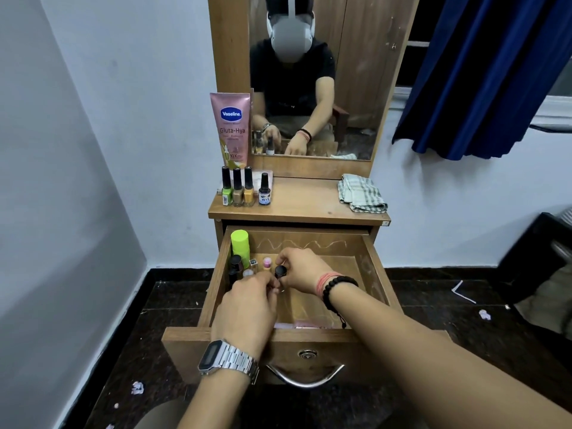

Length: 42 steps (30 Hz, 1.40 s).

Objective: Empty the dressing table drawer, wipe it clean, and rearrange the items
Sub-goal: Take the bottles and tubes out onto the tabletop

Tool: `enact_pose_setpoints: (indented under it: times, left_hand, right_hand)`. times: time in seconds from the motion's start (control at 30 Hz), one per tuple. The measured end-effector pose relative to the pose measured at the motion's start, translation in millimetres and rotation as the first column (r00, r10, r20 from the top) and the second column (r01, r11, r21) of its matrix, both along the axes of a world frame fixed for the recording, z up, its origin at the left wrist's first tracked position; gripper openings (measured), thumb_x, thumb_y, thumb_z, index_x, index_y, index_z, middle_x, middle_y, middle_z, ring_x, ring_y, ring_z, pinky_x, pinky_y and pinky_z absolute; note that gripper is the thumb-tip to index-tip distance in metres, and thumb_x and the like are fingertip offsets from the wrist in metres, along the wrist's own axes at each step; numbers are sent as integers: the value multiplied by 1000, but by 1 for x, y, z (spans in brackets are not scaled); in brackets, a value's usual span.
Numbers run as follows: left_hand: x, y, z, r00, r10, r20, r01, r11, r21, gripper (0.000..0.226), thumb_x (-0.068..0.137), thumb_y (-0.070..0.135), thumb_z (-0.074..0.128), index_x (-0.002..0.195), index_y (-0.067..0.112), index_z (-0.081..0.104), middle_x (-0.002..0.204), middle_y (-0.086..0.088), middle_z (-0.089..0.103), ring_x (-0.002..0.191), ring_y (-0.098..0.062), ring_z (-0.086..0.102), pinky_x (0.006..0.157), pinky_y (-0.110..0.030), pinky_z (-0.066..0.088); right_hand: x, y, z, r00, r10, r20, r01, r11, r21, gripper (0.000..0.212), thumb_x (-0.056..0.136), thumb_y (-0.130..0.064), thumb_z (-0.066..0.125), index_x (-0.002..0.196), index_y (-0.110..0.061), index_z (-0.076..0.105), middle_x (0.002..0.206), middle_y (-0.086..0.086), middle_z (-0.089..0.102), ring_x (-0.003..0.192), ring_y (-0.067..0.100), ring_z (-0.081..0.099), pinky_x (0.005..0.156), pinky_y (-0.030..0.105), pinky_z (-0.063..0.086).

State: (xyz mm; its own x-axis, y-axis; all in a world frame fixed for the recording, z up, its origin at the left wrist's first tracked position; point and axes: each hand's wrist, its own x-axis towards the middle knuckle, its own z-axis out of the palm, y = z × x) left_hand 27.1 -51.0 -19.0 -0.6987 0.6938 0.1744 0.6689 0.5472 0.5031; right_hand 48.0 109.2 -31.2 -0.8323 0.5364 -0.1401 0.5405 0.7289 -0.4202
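Low in the middle of the frame the open wooden drawer [373, 275] of the dressing table stands pulled well out, and both hands are down inside it around one small dark-capped glass bottle [280, 271]: the right hand [305, 269] curls its fingers about the round black cap, while the left hand [249, 305], the one with the silver metal wristwatch [227, 359], closes its fingertips lower on the same bottle, though exactly how those fingers lie is hidden behind the knuckles. To my eye this is the rearranging stage, with the bottle being stood beside the others at the drawer's left wall; it would go best kept upright, lowered straight and released only once its base sits flat, since the tall lime-green cylindrical container [240, 243], the dark brown-capped bottle [236, 265] and the small pink-topped bottle [266, 262] crowd just beside it and could topple. Above, on the table's wooden top [305, 209], three black-capped nail polish bottles [237, 188] and a blue-labelled dark bottle [264, 190] stand in a row before a pink Vaseline lotion tube [232, 128] leaning by the mirror [349, 88], and a crumpled grey-checked cloth [360, 193] lies at the right. A dark blue curtain [483, 75] hangs at upper right, the walls are pale blue-white, and scraps of litter dot the dark tiled floor [133, 351]
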Motion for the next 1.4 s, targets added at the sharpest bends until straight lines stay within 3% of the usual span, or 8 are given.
enact_pose_setpoints:
  times: [0.27, 0.37, 0.73, 0.9, 1.1, 1.23, 1.4]
  left_hand:
    - [-1, -1, -2, 1000, -3, 9, 3, 1000, 10, 12, 91, 31, 52, 100, 37, 59, 99, 9, 65, 87, -16, 64, 72, -34, 54]
    - [0, -1, -2, 1000, -6, 3, 6, 1000, 3, 12, 90, 31, 52, 100, 36, 58, 99, 8, 65, 87, -18, 64, 73, -38, 54]
    - [1, -1, -1, 1000, -17, -10, 17, 1000, 0, 8, 91, 29, 51, 95, 34, 55, 96, 7, 65, 86, -18, 64, 68, -33, 52]
    - [1, 0, -1, 1000, -14, -9, 14, 1000, 1, 11, 91, 28, 50, 98, 32, 57, 96, 7, 66, 86, -19, 65, 69, -34, 53]
    - [2, 0, -1, 1000, -15, 2, 15, 1000, 1, 10, 91, 29, 51, 97, 34, 57, 95, 8, 66, 87, -18, 65, 70, -36, 55]
    - [2, -1, -1, 1000, -16, -5, 16, 1000, -9, 10, 91, 31, 50, 99, 34, 57, 96, 8, 66, 87, -16, 65, 69, -34, 54]
    - [3, -1, 0, 1000, -20, 2, 20, 1000, -2, 10, 91, 32, 50, 99, 34, 55, 97, 8, 66, 86, -17, 65, 70, -36, 55]
  right_hand:
    - [-2, -4, -1, 1000, 19, -18, -18, 998, 62, 16, 77, -17, 68, 92, -19, 70, 99, 6, 70, 94, 27, 65, 84, 36, 54]
    - [3, 0, 2, 999, 9, -49, -5, 997, 79, 9, 77, -18, 67, 86, -18, 68, 95, 7, 70, 92, 28, 64, 77, 29, 51]
    - [23, 27, 66, 920, -90, -381, 86, 996, -28, 20, 77, -19, 72, 96, -18, 65, 91, -1, 67, 87, 14, 62, 78, 26, 52]
    - [12, 35, 93, 847, -159, -507, 116, 987, -116, 27, 70, -19, 78, 91, -20, 62, 91, 3, 69, 84, 15, 63, 67, 23, 47]
    - [-10, 38, 98, 825, -174, -538, 127, 984, -124, 25, 67, -16, 77, 86, -22, 63, 80, 1, 68, 76, 14, 61, 61, 25, 45]
    - [-21, 44, 98, 838, -150, -525, 136, 989, -64, 27, 70, -15, 77, 91, -23, 61, 82, -4, 68, 80, 8, 61, 62, 16, 42]
    - [-37, 57, 99, 867, -117, -484, 152, 988, 33, 20, 73, -13, 73, 91, -20, 66, 71, -12, 57, 68, 2, 52, 55, 12, 35]
